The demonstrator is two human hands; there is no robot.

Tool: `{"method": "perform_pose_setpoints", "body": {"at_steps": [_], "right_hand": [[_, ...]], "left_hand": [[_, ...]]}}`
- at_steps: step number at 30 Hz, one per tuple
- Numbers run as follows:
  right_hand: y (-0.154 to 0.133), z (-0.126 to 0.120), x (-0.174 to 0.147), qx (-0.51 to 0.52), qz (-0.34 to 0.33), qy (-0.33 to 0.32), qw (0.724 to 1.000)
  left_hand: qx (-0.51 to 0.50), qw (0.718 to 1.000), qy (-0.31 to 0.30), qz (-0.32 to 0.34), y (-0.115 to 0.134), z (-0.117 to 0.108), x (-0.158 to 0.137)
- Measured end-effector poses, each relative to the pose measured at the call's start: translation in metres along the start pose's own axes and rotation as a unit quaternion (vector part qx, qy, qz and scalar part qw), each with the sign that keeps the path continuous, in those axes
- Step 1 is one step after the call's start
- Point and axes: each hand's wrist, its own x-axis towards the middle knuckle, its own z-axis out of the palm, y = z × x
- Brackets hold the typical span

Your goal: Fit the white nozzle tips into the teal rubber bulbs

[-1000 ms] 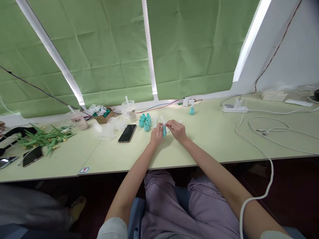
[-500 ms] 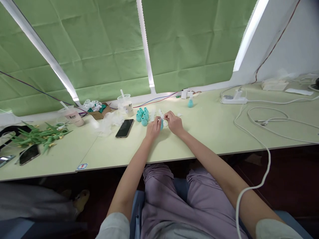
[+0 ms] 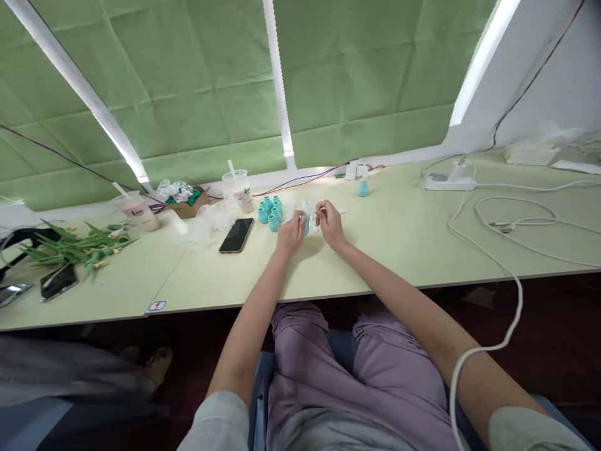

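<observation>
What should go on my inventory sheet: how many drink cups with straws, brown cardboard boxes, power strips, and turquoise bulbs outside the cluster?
Turquoise bulbs outside the cluster: 2 (one in the left hand, one at the back)
Drink cups with straws: 2
Brown cardboard box: 1
Power strip: 1
Total: 6

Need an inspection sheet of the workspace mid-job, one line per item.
Surface: pale table, seam left of the phone.
Work pieces: turquoise bulb in hand; cluster of turquoise bulbs to its left; lone bulb further back.
Clutter: dark phone, crumpled clear plastic, two drink cups, cardboard box.
Grips: left hand holds the turquoise bulb; right hand beside it, fingers curled, contents unclear.
Cables: white cable hangs over the front edge; power strip at right.
Surroundings: green curtains; another person's foot, lower left.
</observation>
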Motion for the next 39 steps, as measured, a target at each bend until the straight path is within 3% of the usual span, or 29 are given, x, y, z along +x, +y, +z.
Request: {"method": "perform_pose_setpoints", "body": {"at_steps": [4, 9, 11, 15, 20, 27, 30, 34, 36, 39], "right_hand": [[0.002, 0.001, 0.003, 0.038, 0.035, 0.008, 0.999], [0.024, -0.021, 0.021, 0.056, 0.076, 0.134, 0.987], [0.036, -0.033, 0.027, 0.009, 0.074, 0.136, 0.988], [0.052, -0.044, 0.024, -0.193, 0.073, 0.023, 0.978], [0.054, -0.037, 0.009, -0.383, 0.032, -0.164, 0.908], [0.053, -0.033, 0.006, -0.438, 0.003, -0.191, 0.879], [0.042, -0.031, 0.008, -0.434, -0.007, -0.167, 0.885], [0.017, -0.019, 0.01, -0.409, -0.037, -0.127, 0.903], [0.008, -0.008, 0.011, -0.407, -0.059, -0.165, 0.897], [0.002, 0.01, 0.012, -0.435, -0.084, -0.252, 0.86]], "left_hand": [[-0.013, 1.0, 0.006, -0.002, -0.003, 0.001, 0.0], [-0.017, 0.998, 0.045, -0.028, -0.008, 0.001, 0.002], [-0.02, 0.997, 0.071, -0.036, -0.01, 0.001, 0.002], [-0.024, 0.995, 0.087, -0.045, -0.009, -0.001, 0.003], [-0.023, 0.996, 0.074, -0.04, -0.008, -0.001, 0.002], [-0.026, 0.994, 0.094, -0.042, -0.008, 0.001, 0.002], [-0.01, 0.991, 0.125, -0.051, -0.009, 0.0, 0.003], [0.005, 0.971, 0.219, -0.091, -0.015, -0.005, 0.006], [0.012, 0.96, 0.258, -0.106, -0.019, -0.008, 0.008], [0.014, 0.951, 0.285, -0.119, -0.023, -0.011, 0.01]]}}
